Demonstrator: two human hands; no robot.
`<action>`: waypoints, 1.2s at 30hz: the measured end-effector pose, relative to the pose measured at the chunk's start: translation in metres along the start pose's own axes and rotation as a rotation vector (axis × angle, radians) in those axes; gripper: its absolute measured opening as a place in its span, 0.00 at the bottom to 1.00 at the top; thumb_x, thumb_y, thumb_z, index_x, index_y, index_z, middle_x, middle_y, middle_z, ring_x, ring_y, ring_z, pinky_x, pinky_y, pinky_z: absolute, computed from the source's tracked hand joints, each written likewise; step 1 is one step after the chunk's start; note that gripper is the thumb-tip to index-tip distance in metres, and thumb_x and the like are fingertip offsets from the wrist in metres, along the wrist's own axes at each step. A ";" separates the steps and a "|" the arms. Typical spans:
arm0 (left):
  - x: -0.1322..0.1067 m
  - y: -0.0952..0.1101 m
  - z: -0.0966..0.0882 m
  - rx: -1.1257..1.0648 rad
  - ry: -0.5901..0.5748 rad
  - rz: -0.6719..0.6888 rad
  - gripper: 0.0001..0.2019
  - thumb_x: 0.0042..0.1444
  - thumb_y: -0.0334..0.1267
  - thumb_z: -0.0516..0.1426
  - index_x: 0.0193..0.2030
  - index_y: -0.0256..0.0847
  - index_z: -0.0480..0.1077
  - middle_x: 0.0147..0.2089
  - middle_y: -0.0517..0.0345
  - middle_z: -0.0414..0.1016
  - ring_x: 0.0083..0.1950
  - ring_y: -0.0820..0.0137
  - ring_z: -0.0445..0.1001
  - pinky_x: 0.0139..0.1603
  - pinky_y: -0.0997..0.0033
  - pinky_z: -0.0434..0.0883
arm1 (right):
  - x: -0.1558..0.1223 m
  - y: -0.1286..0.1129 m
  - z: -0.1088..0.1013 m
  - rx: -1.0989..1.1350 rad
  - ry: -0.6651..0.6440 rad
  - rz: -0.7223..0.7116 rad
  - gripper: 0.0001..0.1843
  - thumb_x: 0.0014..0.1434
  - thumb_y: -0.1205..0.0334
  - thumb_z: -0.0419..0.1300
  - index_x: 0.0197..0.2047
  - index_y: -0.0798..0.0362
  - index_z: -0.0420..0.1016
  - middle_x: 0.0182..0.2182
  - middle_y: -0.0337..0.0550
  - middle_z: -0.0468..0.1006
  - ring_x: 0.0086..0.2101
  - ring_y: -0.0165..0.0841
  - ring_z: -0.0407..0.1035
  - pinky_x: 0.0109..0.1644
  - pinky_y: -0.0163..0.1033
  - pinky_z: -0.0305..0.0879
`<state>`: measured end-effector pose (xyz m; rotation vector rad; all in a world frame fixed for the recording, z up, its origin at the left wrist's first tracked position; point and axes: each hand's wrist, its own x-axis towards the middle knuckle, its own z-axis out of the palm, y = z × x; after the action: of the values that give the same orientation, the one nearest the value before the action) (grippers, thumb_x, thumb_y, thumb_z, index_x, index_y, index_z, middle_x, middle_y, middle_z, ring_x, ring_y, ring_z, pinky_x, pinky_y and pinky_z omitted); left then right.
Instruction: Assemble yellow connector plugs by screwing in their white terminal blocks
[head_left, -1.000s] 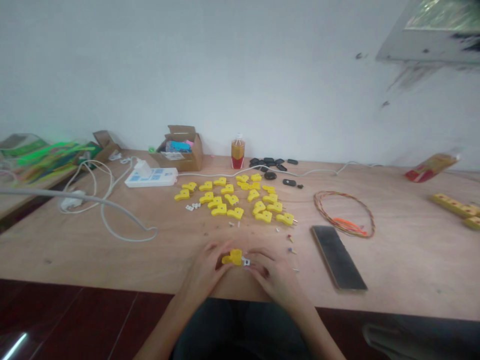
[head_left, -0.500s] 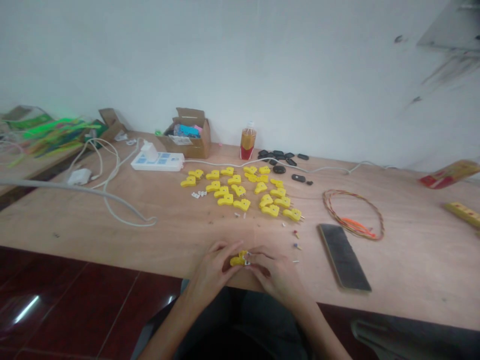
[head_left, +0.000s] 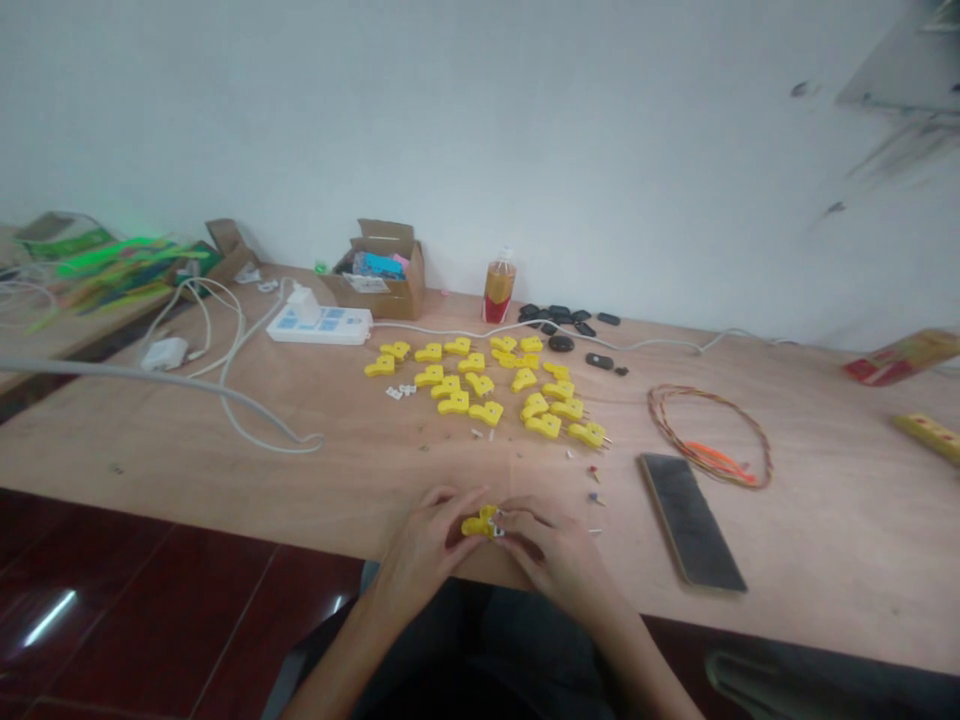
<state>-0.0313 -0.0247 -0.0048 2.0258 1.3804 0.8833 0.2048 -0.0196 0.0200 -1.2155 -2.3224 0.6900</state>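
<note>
Both of my hands hold a small yellow plastic two-pin connector just above the near edge of the wooden table. My left hand grips its left side. My right hand pinches its right end, where a small white metal part shows between the fingers. Farther forward lies a loose group of several matching yellow connectors, beyond reach of my fingers. Tiny coloured-tipped pins lie right of my right hand, and small white pieces lie left of the group.
Behind the connectors stand a white power strip, a cardboard box, a drink bottle and small black parts. A smartphone and a twisted wire coil lie right. A white cable curves left.
The view has shifted slightly, with table items moving right and up since the oldest frame. My hands have drawn closer around the connector, which has turned slightly between my fingers.
</note>
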 end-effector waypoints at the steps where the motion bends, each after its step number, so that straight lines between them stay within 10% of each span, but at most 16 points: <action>1: 0.000 0.000 0.000 0.004 0.000 -0.003 0.28 0.60 0.32 0.69 0.67 0.52 0.73 0.51 0.55 0.80 0.52 0.60 0.82 0.55 0.60 0.82 | 0.000 0.001 0.002 -0.003 0.001 0.003 0.17 0.68 0.69 0.64 0.57 0.43 0.82 0.52 0.43 0.86 0.51 0.41 0.81 0.56 0.46 0.78; 12: 0.002 0.006 -0.006 0.003 0.001 0.004 0.27 0.58 0.32 0.69 0.64 0.50 0.76 0.54 0.53 0.83 0.56 0.57 0.82 0.58 0.56 0.81 | -0.004 -0.008 -0.019 -0.089 0.063 -0.011 0.20 0.69 0.65 0.61 0.61 0.42 0.81 0.54 0.49 0.84 0.54 0.46 0.80 0.59 0.52 0.79; 19: 0.087 -0.004 -0.026 0.116 0.049 0.014 0.15 0.68 0.25 0.53 0.50 0.40 0.80 0.52 0.48 0.84 0.54 0.58 0.81 0.59 0.54 0.77 | -0.021 -0.002 -0.059 -0.006 0.413 -0.003 0.29 0.72 0.68 0.50 0.73 0.41 0.64 0.57 0.50 0.82 0.57 0.45 0.78 0.67 0.62 0.71; 28: 0.135 -0.036 -0.019 0.285 -0.095 0.152 0.11 0.65 0.24 0.55 0.40 0.40 0.78 0.44 0.52 0.78 0.48 0.61 0.76 0.56 0.58 0.74 | -0.002 0.013 -0.044 0.513 0.854 0.143 0.05 0.66 0.60 0.67 0.42 0.45 0.74 0.54 0.49 0.86 0.54 0.45 0.82 0.56 0.53 0.82; 36: 0.135 -0.034 -0.020 0.353 -0.122 0.178 0.07 0.67 0.27 0.60 0.38 0.40 0.76 0.43 0.53 0.78 0.48 0.59 0.76 0.56 0.57 0.73 | 0.040 0.026 -0.025 0.564 0.730 0.178 0.09 0.66 0.58 0.65 0.37 0.46 0.68 0.54 0.53 0.86 0.56 0.45 0.81 0.57 0.53 0.80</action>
<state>-0.0305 0.1150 0.0128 2.4561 1.3800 0.6059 0.2144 0.0321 0.0297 -1.1484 -1.3211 0.7324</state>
